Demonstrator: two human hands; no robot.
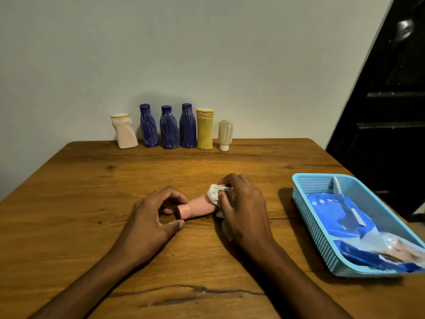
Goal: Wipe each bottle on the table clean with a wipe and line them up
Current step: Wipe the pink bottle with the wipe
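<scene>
**Pink bottle under the wipe**

Pink plastic bottle (198, 209) lies on its side on the brown wooden table (69, 203), mid-table. Left hand (153, 218) curls round its cap end at 9 o'clock; right hand (241, 208) clamps a crumpled white wipe (213, 194) against its body. Six bottles (170, 130) stand lined up at 12 o'clock. A blue mesh basket (305, 203) sits at 3 o'clock.

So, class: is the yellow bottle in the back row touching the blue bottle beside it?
Touching. The head view shows the yellow bottle standing against the rightmost blue bottle, their sides meeting with no wall visible between them.
</scene>
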